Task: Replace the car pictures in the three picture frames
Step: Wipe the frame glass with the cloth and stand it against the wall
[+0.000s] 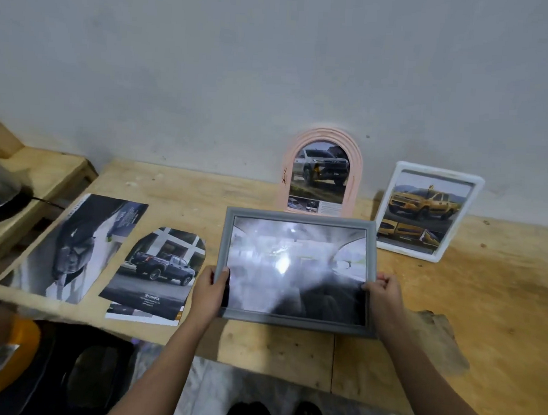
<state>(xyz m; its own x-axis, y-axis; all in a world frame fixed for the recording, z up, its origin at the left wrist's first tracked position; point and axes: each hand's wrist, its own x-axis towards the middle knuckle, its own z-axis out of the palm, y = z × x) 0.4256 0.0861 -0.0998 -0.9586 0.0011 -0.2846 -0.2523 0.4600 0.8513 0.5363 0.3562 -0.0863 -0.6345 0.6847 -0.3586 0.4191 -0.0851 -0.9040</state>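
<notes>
Fingers (223, 273) of both our hands clamp the grey frame's (297, 216) lower edges at centre, while loose truck prints (158, 271) at left await framing.

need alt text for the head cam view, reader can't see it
Both hands, left hand and right hand, hold a grey frame over a wooden table. A pink arched frame and a white frame stand behind it; two loose car pictures lie left.

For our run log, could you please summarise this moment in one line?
hands: left, right hold grey frame | pink frame, white frame: standing
</notes>
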